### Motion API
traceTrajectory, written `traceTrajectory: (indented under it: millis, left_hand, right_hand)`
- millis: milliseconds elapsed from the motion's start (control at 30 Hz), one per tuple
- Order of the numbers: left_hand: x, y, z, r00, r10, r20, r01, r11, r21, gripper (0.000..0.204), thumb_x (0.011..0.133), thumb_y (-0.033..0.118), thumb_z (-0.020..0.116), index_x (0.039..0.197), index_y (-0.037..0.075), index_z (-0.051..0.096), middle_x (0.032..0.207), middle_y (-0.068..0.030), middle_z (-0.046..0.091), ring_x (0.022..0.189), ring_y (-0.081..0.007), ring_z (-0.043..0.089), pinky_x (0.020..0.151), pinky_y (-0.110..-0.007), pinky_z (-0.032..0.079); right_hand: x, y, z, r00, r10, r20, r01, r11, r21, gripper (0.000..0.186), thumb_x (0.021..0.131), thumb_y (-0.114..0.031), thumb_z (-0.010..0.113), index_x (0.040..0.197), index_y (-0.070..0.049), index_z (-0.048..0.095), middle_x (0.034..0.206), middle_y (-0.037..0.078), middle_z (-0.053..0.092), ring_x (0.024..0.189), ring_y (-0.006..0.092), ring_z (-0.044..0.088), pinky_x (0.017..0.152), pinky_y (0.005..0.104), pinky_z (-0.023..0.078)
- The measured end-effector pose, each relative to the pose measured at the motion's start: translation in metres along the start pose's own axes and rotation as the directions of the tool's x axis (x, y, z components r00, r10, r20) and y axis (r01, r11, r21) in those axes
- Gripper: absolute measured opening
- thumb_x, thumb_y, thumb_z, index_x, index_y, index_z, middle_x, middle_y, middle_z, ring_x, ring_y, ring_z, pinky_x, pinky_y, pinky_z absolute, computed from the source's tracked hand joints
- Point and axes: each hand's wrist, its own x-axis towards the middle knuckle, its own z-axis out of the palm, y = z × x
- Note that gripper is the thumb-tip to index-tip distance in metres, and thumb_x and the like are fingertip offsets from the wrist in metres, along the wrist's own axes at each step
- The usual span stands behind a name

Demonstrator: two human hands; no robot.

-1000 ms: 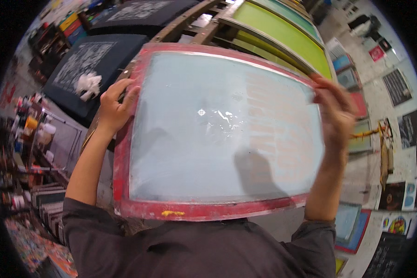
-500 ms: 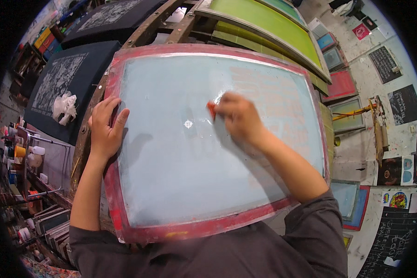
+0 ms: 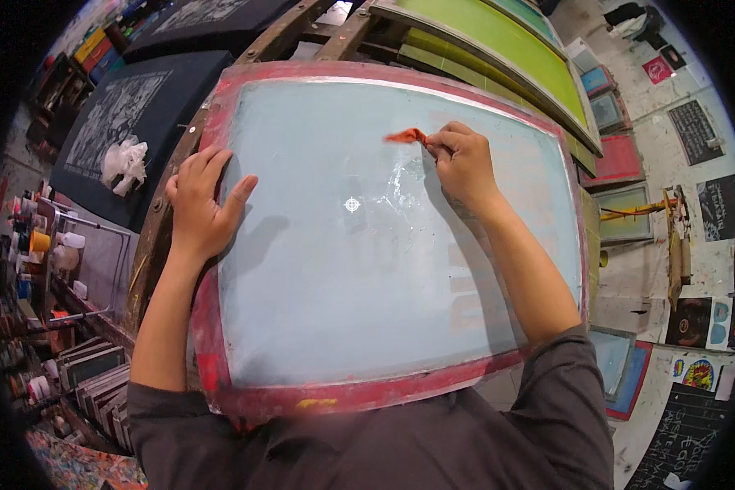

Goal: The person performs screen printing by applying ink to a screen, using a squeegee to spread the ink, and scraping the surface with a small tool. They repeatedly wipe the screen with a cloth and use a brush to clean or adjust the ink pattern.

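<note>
A large printing screen (image 3: 318,302) with pale blue mesh and a red-edged frame lies in front of me. My left hand (image 3: 204,200) rests at its left edge, fingers spread, holding nothing. Pinched in my right hand (image 3: 465,170) is a small orange-red rag (image 3: 410,136), its free end blurred above the upper middle of the mesh. Below the rag is a shiny wet patch (image 3: 400,184). A small white round crosshair mark (image 3: 351,205) shows left of that patch. Faint pinkish block shapes run down the right part of the mesh, partly behind my right forearm.
Left of the screen lies a dark printed fabric (image 3: 106,122) with a crumpled white wad (image 3: 125,165) on it. A wooden beam (image 3: 282,33) runs behind the frame. Yellow-green screens (image 3: 498,53) lie at the far right, and more frames lean against the right wall.
My right hand has moved up and right with the rag, which now stretches out to the left. The wet patch is more exposed. My left hand stays at the frame, its fingers spread wider.
</note>
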Motion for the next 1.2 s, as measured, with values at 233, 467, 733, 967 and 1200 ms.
traceTrajectory:
  millis: [233, 467, 733, 967, 1200]
  left_hand:
    - [-0.003, -0.007, 0.000, 1.000, -0.003, -0.005, 0.003, 1.000, 0.030, 0.054, 0.082, 0.049, 0.059, 0.112, 0.003, 0.057, 0.119, -0.0120, 0.054, 0.116, -0.0287, 0.045, 0.097, -0.046, 0.024]
    - [-0.002, -0.007, 0.004, 1.000, -0.007, -0.001, 0.007, 1.000, 0.025, 0.055, 0.082, 0.049, 0.059, 0.112, 0.004, 0.057, 0.118, -0.0118, 0.054, 0.117, -0.0288, 0.045, 0.097, -0.047, 0.024]
    - [-0.002, -0.006, 0.007, 0.999, -0.004, -0.046, 0.005, 0.999, 0.032, 0.054, 0.082, 0.051, 0.058, 0.109, 0.004, 0.060, 0.117, -0.0110, 0.056, 0.114, -0.0269, 0.046, 0.096, -0.046, 0.025]
    - [0.001, -0.004, 0.008, 0.998, -0.004, -0.060, 0.006, 1.000, 0.019, 0.053, 0.083, 0.052, 0.057, 0.107, 0.004, 0.061, 0.116, -0.0106, 0.056, 0.114, -0.0264, 0.046, 0.096, -0.046, 0.024]
    - [-0.006, -0.006, 0.008, 0.998, -0.033, -0.056, 0.035, 0.999, 0.036, 0.055, 0.084, 0.053, 0.055, 0.109, 0.004, 0.060, 0.117, -0.0103, 0.056, 0.115, -0.0262, 0.045, 0.097, -0.047, 0.023]
  right_hand:
    - [-0.014, -0.020, 0.015, 0.990, -0.130, 0.053, 0.126, 0.990, 0.069, 0.018, 0.070, 0.011, 0.054, 0.078, 0.001, 0.066, 0.074, 0.013, 0.058, 0.067, 0.0256, 0.059, 0.062, 0.0301, 0.046]
    - [-0.023, -0.024, 0.016, 0.975, -0.210, 0.076, 0.204, 0.976, 0.081, 0.020, 0.067, 0.012, 0.051, 0.077, 0.002, 0.064, 0.075, 0.013, 0.058, 0.070, 0.0262, 0.059, 0.064, 0.0303, 0.047]
    - [0.015, -0.038, -0.016, 0.914, 0.078, 0.398, -0.219, 0.921, 0.323, 0.018, 0.075, 0.007, 0.061, 0.088, -0.001, 0.069, 0.076, 0.009, 0.060, 0.070, 0.0173, 0.058, 0.065, 0.0246, 0.045]
    - [0.018, -0.068, 0.026, 0.926, -0.055, 0.373, 0.044, 0.998, 0.037, 0.015, 0.071, 0.001, 0.060, 0.079, -0.005, 0.071, 0.075, 0.013, 0.058, 0.068, 0.0279, 0.058, 0.061, 0.0353, 0.046]
    - [-0.043, -0.091, 0.037, 0.925, -0.271, 0.266, 0.232, 0.958, 0.169, 0.015, 0.063, 0.010, 0.056, 0.068, -0.003, 0.063, 0.068, 0.011, 0.050, 0.061, 0.0275, 0.053, 0.054, 0.0342, 0.043]
